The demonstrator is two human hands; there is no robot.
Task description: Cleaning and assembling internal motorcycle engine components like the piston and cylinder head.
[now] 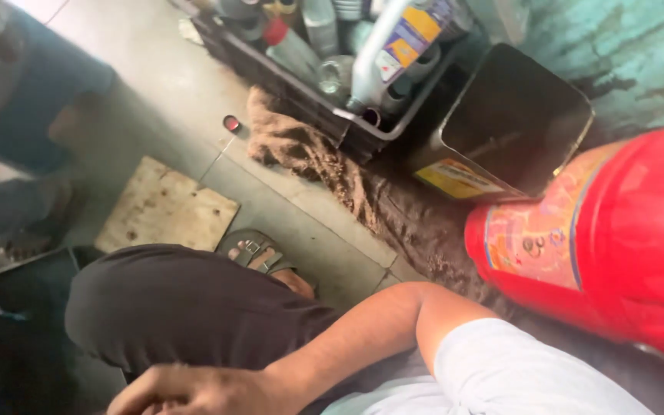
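My right arm, in a white sleeve, bends in from the lower right. My right hand [194,390] lies against my knee in dark trousers [178,307] at the bottom edge. Its fingers look curled, but the frame cuts them off and I cannot tell if they hold anything. My left hand is out of view. My foot in a grey sandal [259,257] rests on the tiled floor just beyond the knee.
A big red cylinder [616,238] lies at the right beside an open square metal tin [512,127]. A dark crate [301,96] of bottles stands at the top, with a brown cloth [324,161] before it. A plywood piece [167,207] and a small red cap [230,123] lie on the floor. Another person [17,100] crouches at the left.
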